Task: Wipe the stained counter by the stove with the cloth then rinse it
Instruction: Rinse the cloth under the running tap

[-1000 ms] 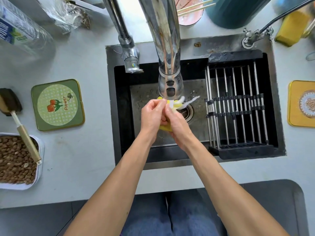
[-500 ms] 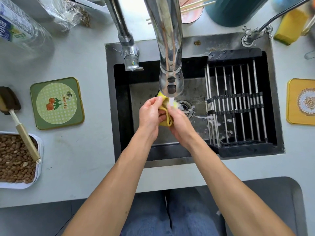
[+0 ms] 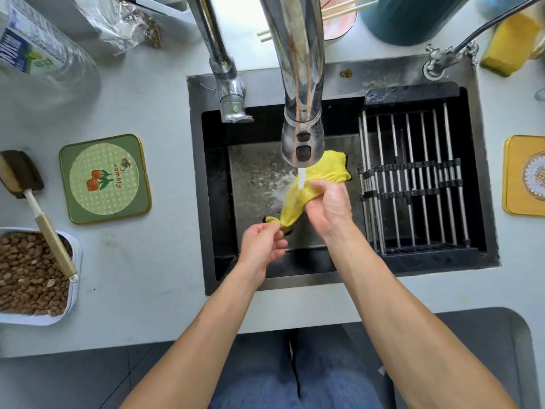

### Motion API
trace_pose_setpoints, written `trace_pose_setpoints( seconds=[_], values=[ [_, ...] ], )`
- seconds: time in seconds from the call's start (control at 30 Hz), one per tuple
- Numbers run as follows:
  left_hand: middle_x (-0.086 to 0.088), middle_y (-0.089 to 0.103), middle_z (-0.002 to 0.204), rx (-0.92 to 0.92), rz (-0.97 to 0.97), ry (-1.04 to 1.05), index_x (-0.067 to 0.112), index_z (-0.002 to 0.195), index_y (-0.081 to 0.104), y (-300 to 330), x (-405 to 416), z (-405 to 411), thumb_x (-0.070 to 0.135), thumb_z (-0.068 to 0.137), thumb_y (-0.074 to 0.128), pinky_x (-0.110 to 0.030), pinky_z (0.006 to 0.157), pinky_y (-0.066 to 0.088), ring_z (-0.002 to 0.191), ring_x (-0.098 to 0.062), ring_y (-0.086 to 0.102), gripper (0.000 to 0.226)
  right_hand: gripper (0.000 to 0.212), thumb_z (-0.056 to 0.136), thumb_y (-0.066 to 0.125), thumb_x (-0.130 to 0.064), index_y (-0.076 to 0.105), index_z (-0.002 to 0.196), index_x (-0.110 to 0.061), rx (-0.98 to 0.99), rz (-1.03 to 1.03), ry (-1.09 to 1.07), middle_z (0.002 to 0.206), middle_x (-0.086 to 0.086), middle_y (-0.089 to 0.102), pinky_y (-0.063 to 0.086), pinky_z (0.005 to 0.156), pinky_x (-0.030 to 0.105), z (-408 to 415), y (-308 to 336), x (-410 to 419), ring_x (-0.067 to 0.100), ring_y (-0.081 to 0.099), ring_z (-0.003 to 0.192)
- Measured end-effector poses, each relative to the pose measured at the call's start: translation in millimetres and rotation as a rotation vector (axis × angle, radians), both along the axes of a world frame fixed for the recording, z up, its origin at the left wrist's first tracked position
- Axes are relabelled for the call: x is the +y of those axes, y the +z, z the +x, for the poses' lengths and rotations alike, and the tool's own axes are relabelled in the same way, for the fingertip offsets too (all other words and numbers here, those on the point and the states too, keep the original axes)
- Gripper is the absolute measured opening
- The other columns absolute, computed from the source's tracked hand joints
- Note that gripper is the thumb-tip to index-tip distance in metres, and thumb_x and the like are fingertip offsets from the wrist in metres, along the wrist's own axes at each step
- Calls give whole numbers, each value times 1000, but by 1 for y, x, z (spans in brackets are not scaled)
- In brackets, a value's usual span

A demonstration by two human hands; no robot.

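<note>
A yellow cloth [image 3: 323, 175] with dark edging hangs stretched out over the black sink [image 3: 224, 202], under water running from the big chrome tap [image 3: 300, 107]. My right hand [image 3: 330, 206] grips the cloth's middle, just right of the stream. My left hand [image 3: 262, 243] pinches its lower corner at the near left. The cloth runs diagonally between both hands, and its upper part spreads behind the tap's spout.
A metal drying rack [image 3: 413, 184] fills the sink's right side. A smaller tap [image 3: 228, 84] stands at the left. On the grey counter lie a green coaster [image 3: 104, 178], a tray of brown pellets [image 3: 32, 276] with a brush [image 3: 35, 202], and a yellow coaster [image 3: 525, 175] at the right.
Both hands were pressed together kneading the bunched cloth under the tap. Now they have moved apart, left hand nearer and right hand rightward, pulling the cloth out long.
</note>
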State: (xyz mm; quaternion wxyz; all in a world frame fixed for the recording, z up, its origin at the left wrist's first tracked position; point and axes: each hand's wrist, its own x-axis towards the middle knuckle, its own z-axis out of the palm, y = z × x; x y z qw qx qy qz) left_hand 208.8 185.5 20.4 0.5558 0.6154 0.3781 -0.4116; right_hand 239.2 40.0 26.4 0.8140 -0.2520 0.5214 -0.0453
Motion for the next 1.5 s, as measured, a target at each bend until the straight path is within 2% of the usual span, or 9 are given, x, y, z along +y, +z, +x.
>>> trace_pose_setpoints(
  seconds=[0.13, 0.27, 0.47, 0.6, 0.83, 1.0, 1.17, 1.3, 1.5],
  values=[
    [-6, 73, 110, -153, 165, -188, 15, 114, 65, -8, 10, 16, 34, 104, 64, -32, 75, 60, 88, -17, 69, 21, 58, 89, 36, 24, 47, 143, 8, -4, -4, 85, 130, 28, 59, 45, 113, 63, -8, 1, -7, 44, 59, 119],
    [1, 71, 123, -322, 25, -297, 20, 128, 67, 0, -1, 57, 35, 92, 72, -35, 98, 54, 114, -13, 66, 39, 62, 87, 33, 23, 47, 146, 8, -76, -7, 269, 147, 31, 56, 47, 112, 61, -17, 7, -22, 47, 56, 136],
    [-4, 58, 93, -342, -266, -475, 13, 94, 59, -3, -18, 82, 21, 86, 63, -38, 86, 38, 88, -18, 50, 12, 66, 81, 29, 24, 56, 137, 1, -136, 0, 472, 132, 25, 69, 65, 87, 50, -12, 15, -39, 39, 71, 118],
    [1, 62, 85, -248, -392, -417, 14, 102, 63, -9, -13, 84, 20, 92, 65, -27, 72, 40, 70, -6, 54, 11, 65, 81, 33, 23, 54, 138, 0, -100, -48, 578, 128, 25, 70, 65, 80, 45, -7, 13, -49, 36, 75, 108],
    [-7, 82, 104, -459, -94, -454, 6, 112, 74, -13, 1, 79, 24, 96, 77, -35, 86, 60, 90, -13, 73, 24, 60, 85, 34, 17, 59, 131, -12, 99, -277, 1028, 118, 15, 72, 65, 76, 43, 6, 1, -69, 28, 75, 103],
    [-9, 83, 96, -499, -3, -457, 13, 103, 77, -4, 1, 78, 28, 89, 85, -48, 92, 64, 96, -31, 80, 22, 16, 86, 53, -3, 60, 99, -9, 420, -676, 1333, 97, 7, 63, 52, 68, 33, 13, -5, -75, 23, 63, 88],
    [-2, 81, 98, -522, 153, -414, 15, 124, 62, 1, -6, 77, 33, 84, 89, -50, 96, 61, 97, -24, 78, 52, 69, 87, 67, -6, 45, 151, -20, 439, -825, 1218, 131, 9, 64, 54, 104, 43, 12, -6, -68, 30, 65, 118],
    [-4, 74, 119, -609, 95, -621, 26, 153, 37, 1, 2, 79, 24, 76, 91, -38, 100, 58, 108, -21, 73, 94, 52, 96, 63, -20, 57, 146, -33, 171, -956, 1336, 140, -2, 65, 46, 110, 32, 2, -1, -59, 20, 61, 129],
    [2, 57, 104, -784, 334, -1107, 27, 129, 73, -2, 11, 85, 17, 90, 78, -30, 89, 45, 105, -25, 62, 41, 60, 90, 70, -10, 50, 146, -21, 222, -1290, 1692, 118, 8, 43, 54, 91, 43, -15, -4, -48, 32, 59, 107]
  ],
)
